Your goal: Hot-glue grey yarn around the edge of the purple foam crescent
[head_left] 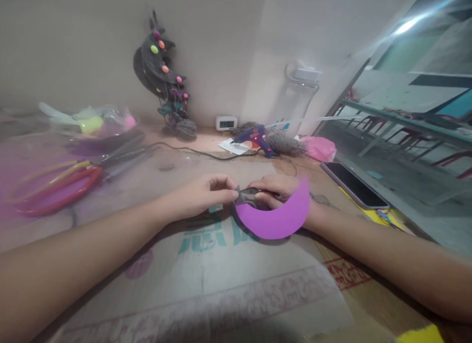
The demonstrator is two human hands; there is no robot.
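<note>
Here was the left hand [206, 193], thumb and finger pinched on one end of a dark piece [248, 197], and the right hand [278, 186] clamped its other end, thumb against forefinger. The purple crescent [273, 224] sat right there, horns up, its left tip meeting the dark piece, its right tip across the right wrist. Progress? The crescent looked fully cut, its face mostly bare purple; covering the rest seemed undone, and whether the dark piece was fixed, I couldn't tell. Beneath spread the printed sheet [265, 274]. Further back, the glue gun [258, 139] lay with its red light showing, beside the yarn [285, 142] and a pink bag [320, 148]. Out right, the phone [354, 185]; out left, blurred scissors [94, 179]. A clock [226, 123] stood by the wall [228, 52], where a grey ornament [157, 70] hung, dotted with coloured balls. And beyond, to the right, a long table [405, 122] and red stools filled the room.
</note>
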